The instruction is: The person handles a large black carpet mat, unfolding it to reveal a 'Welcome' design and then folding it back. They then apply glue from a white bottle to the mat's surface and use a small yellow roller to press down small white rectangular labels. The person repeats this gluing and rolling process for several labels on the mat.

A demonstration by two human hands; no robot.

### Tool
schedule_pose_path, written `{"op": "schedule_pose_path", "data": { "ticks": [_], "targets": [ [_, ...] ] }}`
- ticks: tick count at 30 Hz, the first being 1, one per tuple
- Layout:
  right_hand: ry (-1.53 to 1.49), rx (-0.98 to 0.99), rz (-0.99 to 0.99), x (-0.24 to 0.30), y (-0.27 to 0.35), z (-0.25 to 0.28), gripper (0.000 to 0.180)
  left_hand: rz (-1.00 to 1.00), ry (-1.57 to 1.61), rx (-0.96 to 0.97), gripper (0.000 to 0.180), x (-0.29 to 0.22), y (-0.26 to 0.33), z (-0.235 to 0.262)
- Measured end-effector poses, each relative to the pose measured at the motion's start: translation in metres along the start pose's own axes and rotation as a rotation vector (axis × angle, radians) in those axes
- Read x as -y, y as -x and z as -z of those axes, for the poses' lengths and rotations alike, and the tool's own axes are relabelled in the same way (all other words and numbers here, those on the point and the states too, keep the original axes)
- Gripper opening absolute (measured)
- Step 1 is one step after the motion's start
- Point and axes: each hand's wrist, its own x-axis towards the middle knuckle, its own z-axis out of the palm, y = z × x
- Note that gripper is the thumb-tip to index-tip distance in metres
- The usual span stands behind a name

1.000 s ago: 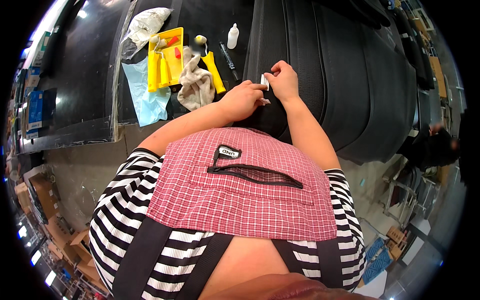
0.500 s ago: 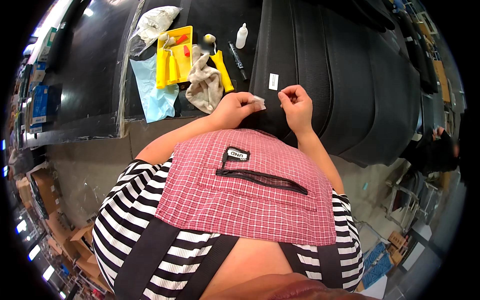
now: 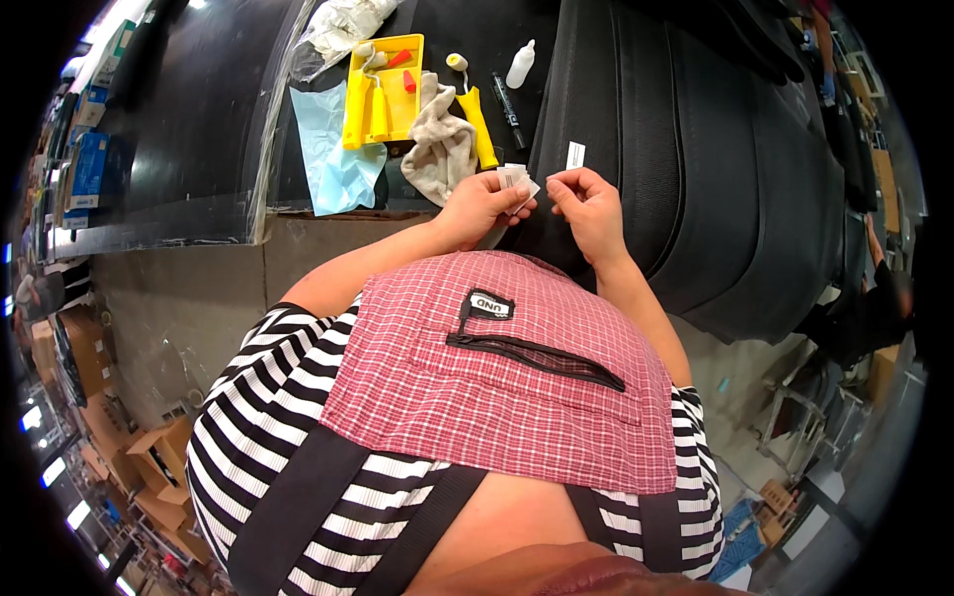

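Observation:
My left hand [image 3: 484, 208] is closed on several small white labels [image 3: 516, 183], fanned out between thumb and fingers. Close by on the right, my right hand [image 3: 593, 211] has its thumb and forefinger pinched together at the labels' side; whether anything thin sits in the pinch is too small to make out. Beyond the right hand, a white label [image 3: 575, 155] lies on the topmost of the black padded panels [image 3: 646, 129]. These dark, stitched pieces overlap in layers.
Left of the panels are a yellow paint tray [image 3: 405, 104] with a small roller, a yellow-handled roller [image 3: 478, 127], a black marker [image 3: 508, 111], a white squeeze bottle [image 3: 521, 64], a beige rag [image 3: 438, 144], a light-blue sheet [image 3: 333, 149] and a plastic bag [image 3: 343, 27].
The labels in my left hand have turned and fanned out, showing more of their faces. My right hand stays pinched nearby. The whole view has shifted slightly.

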Motion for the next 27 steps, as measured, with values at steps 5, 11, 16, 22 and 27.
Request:
{"op": "schedule_pose_path", "data": {
  "ticks": [5,11,16,22,27],
  "targets": [
    [0.006,-0.01,-0.006,-0.002,-0.001,-0.007,0.015,-0.028,-0.01,0.012,0.02,0.006,0.0,0.008],
    [0.159,-0.245,0.155,-0.003,-0.07,0.027,0.017,-0.046,-0.047,-0.008,0.021,0.008,0.006,0.012],
    [0.404,-0.222,0.344,0.013,-0.133,0.026,0.017,-0.037,-0.05,-0.012,0.019,0.013,0.008,0.015],
    [0.884,-0.022,0.28,-0.001,-0.132,-0.023,0.014,-0.107,-0.064,-0.14,0.021,0.008,0.024,0.023],
    [1.055,0.04,0.207,0.005,-0.11,-0.074,0.029,-0.119,0.058,-0.171,0.021,0.016,0.026,0.029]
  ]
}}
